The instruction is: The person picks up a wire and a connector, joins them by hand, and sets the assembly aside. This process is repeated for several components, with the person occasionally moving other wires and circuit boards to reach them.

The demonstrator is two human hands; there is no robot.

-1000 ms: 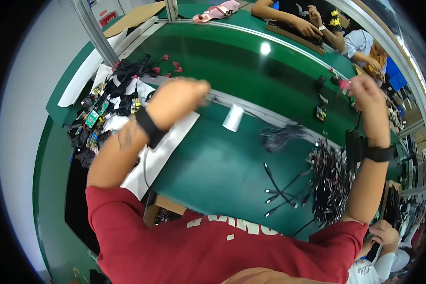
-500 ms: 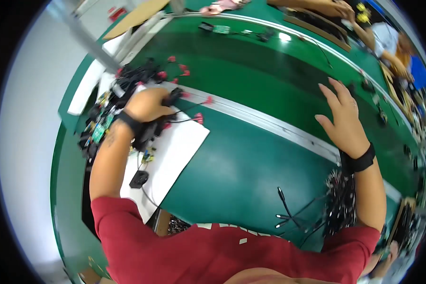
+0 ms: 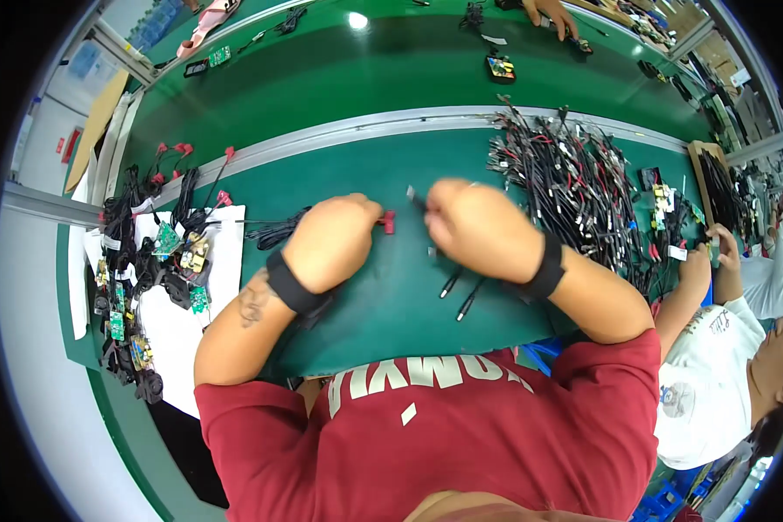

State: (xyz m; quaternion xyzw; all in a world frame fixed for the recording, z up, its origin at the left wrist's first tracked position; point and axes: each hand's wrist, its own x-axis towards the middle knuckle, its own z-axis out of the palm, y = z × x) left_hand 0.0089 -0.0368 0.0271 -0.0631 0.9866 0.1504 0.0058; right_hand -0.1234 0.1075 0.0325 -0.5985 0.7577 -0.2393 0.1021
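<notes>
My left hand [image 3: 332, 242] is closed near the middle of the green bench, pinching a black cable. The cable's red connector [image 3: 389, 223] sticks out past my fingertips, and a coiled black part of the cable [image 3: 276, 229] lies behind that hand. Facing it, my right hand [image 3: 478, 228] is closed on a short black cable [image 3: 416, 200], whose end shows at the fingers. Its blurred fingers hide the rest. Two black plug cable ends [image 3: 458, 296] lie on the bench below my right hand. The red connector and the right hand's cable are apart.
A large heap of black cables [image 3: 574, 187] lies to the right. At left, circuit boards with cords [image 3: 170, 244] are piled on a white sheet [image 3: 170, 335]. A metal rail [image 3: 348, 132] crosses behind. A co-worker [image 3: 709, 383] sits at the right; another person's hand [image 3: 552, 16] works across the bench.
My left hand has come from the left pile to the middle with a cable. My right hand has moved inward and closed on a short cable. The head view has turned right.
</notes>
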